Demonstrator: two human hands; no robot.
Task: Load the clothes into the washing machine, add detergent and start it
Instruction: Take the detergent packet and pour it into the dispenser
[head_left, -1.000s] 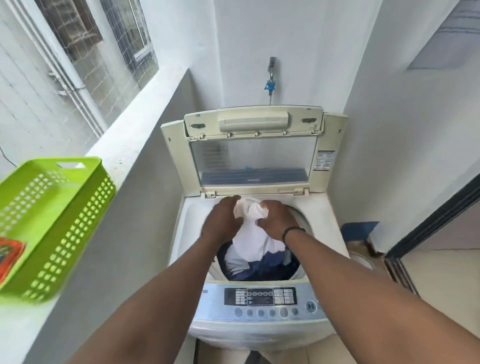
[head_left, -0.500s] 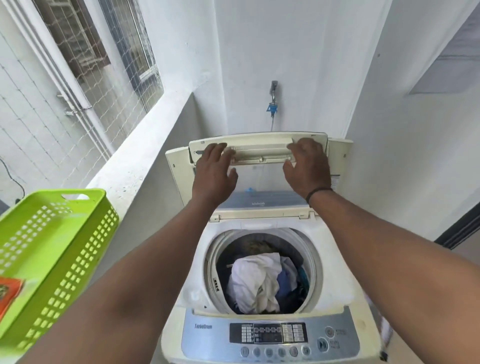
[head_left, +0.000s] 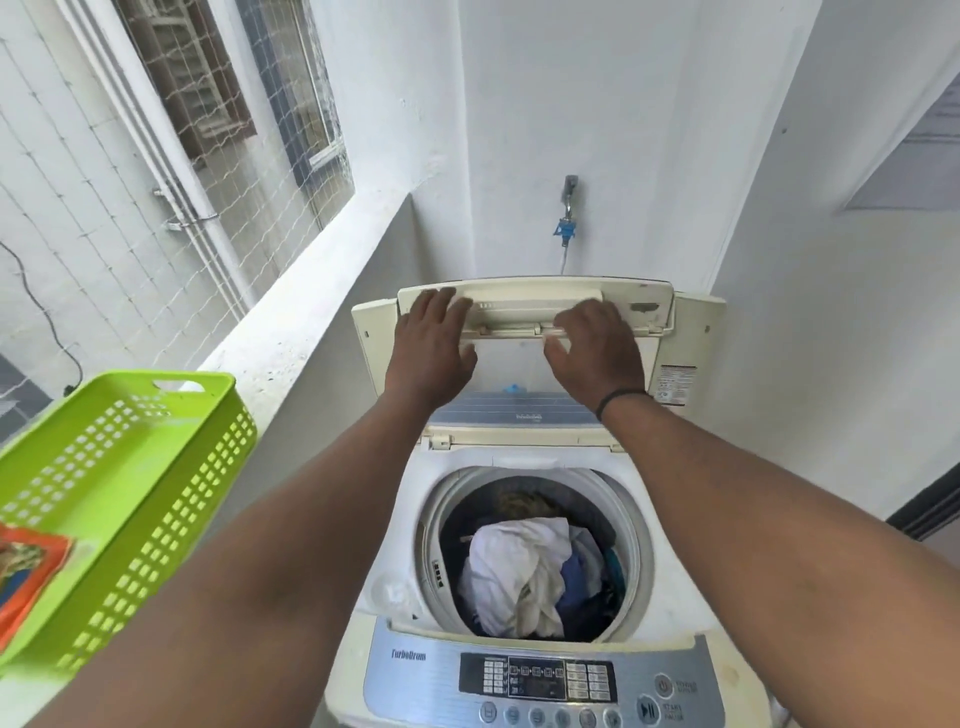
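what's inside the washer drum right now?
Inside the drum: a white garment on top, blue clothes beside it, something brownish at the back. Anything beneath is covered; the drum bottom is not visible.

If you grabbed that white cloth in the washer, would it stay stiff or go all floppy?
Probably floppy: the white cloth lies crumpled in soft folds on the other clothes in the drum. It would likely droop from a hand. It looks dry, so perhaps light, and hardly slippery or breakable.
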